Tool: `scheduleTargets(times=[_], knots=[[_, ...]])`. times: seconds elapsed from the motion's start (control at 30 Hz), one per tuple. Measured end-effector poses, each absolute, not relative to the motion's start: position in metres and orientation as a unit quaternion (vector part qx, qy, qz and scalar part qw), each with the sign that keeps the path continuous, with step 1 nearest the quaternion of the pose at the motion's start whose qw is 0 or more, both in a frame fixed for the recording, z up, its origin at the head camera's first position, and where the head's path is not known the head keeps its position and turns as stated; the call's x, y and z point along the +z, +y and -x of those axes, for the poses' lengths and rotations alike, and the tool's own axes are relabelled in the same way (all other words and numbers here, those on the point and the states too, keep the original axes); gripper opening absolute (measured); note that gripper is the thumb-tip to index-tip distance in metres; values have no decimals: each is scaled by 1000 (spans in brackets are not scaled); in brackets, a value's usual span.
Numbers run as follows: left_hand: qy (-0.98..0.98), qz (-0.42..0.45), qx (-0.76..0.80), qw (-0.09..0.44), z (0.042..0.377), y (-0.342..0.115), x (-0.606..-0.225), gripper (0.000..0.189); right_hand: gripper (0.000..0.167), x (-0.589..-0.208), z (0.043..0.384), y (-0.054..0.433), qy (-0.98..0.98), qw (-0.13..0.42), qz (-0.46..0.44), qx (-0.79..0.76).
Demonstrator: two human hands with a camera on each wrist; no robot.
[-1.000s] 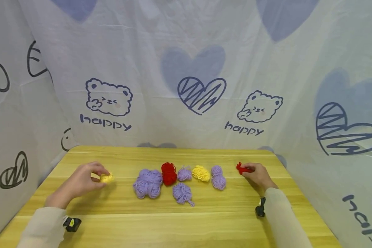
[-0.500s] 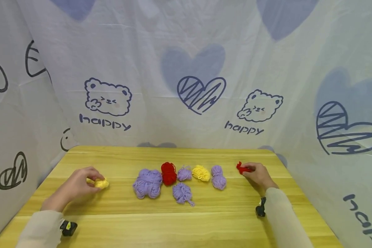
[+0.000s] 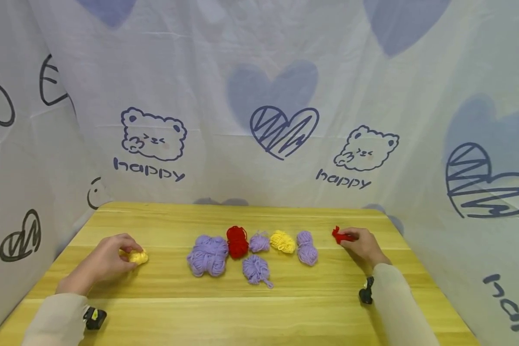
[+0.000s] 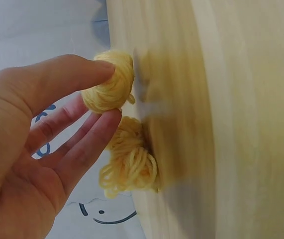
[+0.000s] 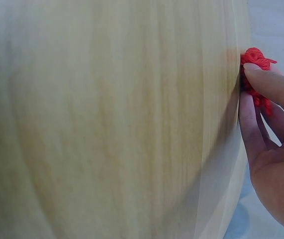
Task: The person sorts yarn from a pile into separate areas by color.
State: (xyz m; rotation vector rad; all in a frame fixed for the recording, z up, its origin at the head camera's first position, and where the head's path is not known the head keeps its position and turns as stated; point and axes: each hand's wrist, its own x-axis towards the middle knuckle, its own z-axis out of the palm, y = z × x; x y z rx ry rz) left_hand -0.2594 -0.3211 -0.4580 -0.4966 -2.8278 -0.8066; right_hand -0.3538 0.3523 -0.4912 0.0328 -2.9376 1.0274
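In the head view my left hand point(image 3: 112, 257) is at the left of the table, pinching a small yellow yarn ball point(image 3: 139, 257) between thumb and fingertips. The left wrist view shows this wound yarn ball point(image 4: 109, 82) close over the table, with a second, loopier yellow yarn bundle point(image 4: 129, 162) beside it. My fingers mostly hide that bundle from the head camera. Over at the right, my right hand point(image 3: 363, 245) pinches a small red yarn bundle point(image 3: 341, 235). Its loose strands stick out past the thumb, and the red yarn point(image 5: 255, 59) sits at the table surface in the right wrist view.
Between the hands lie a big lilac yarn skein point(image 3: 207, 256), a red yarn skein point(image 3: 237, 242), a yellow yarn skein point(image 3: 282, 241) and several smaller lilac ones, such as the lilac yarn ball point(image 3: 256, 270). A printed cloth point(image 3: 225, 168) hangs behind the wooden table point(image 3: 225, 319).
My left hand has moved left and slightly nearer me with the yellow yarn ball, down beside the other yellow bundle. The right hand stays put with the red yarn.
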Motion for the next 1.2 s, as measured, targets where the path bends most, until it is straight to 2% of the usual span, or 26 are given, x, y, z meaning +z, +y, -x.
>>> scheduleTargets(times=[0.53,1.2], knots=[[-949,164,-251,102,256,-333,-460,27,31,-487,350,352,-943,19,-28,332],[-953,149,-244,101,252,-337,-458,27,33,-491,352,353,-943,10,-20,333]])
